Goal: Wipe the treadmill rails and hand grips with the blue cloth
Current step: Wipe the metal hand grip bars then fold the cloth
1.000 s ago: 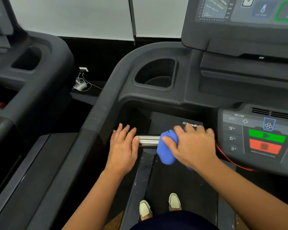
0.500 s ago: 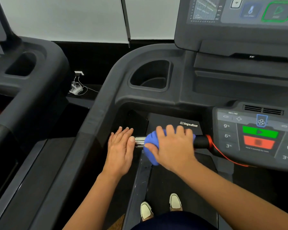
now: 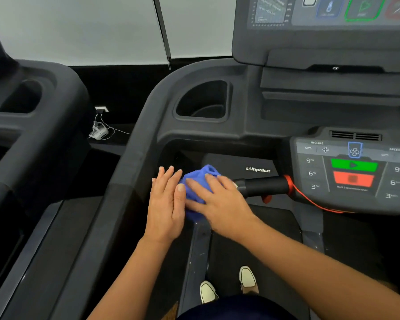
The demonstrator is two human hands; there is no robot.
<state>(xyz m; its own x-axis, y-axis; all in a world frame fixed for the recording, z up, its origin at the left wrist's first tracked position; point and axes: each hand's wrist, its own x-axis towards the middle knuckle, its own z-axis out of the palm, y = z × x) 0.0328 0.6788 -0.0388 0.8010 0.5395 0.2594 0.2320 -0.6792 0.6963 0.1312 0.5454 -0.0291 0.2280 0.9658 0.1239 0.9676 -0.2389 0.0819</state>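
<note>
A bunched blue cloth (image 3: 198,181) is wrapped over the left end of the treadmill's horizontal hand grip (image 3: 263,186), whose black sleeve shows to the right. My right hand (image 3: 219,202) lies over the cloth and presses it around the bar, hiding the metal part. My left hand (image 3: 166,202) rests flat with fingers together beside the cloth, on the inner side of the left rail (image 3: 125,188), its thumb touching the cloth. The rail is dark grey and curves up to the console.
The control panel (image 3: 353,172) with green and red buttons sits right of the grip, with a red safety cord (image 3: 310,202) hanging from it. A cup holder (image 3: 203,102) is above. A second treadmill (image 3: 32,125) stands left. My shoes (image 3: 226,287) stand on the belt.
My right hand slid the cloth leftward along the grip until it covers the metal end and meets my left hand. More of the black sleeve is uncovered. The left hand stayed in place.
</note>
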